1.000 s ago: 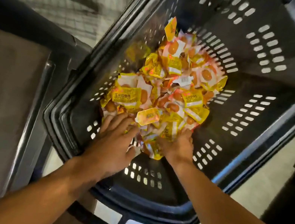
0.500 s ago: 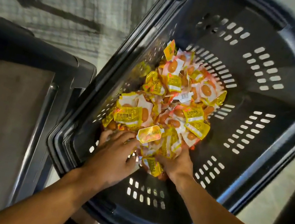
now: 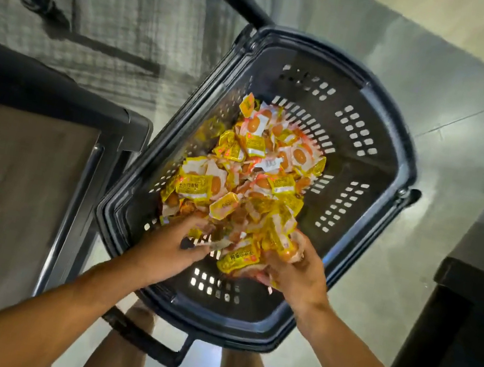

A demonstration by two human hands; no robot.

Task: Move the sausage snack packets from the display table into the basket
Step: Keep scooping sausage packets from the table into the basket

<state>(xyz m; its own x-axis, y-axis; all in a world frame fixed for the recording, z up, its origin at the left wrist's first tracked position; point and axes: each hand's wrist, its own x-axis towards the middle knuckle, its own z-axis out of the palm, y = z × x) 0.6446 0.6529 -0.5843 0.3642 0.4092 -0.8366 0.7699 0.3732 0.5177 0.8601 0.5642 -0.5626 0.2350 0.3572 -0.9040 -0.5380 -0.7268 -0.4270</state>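
Basket, dark navy perforated plastic (image 3: 363, 237): rows of small slots showing pale light.
Sausage snack packets, crinkled film (image 3: 246, 171): yellow and white, orange-brown ovals, red edging.
Display table, flat slab (image 3: 6, 190): dull brown top, black frame.
Floor, smooth (image 3: 443, 99): grey-green.

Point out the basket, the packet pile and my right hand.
basket (image 3: 399, 165): head view, far rim.
packet pile (image 3: 250, 165): head view, pile's middle.
right hand (image 3: 299, 274): head view, back of hand.
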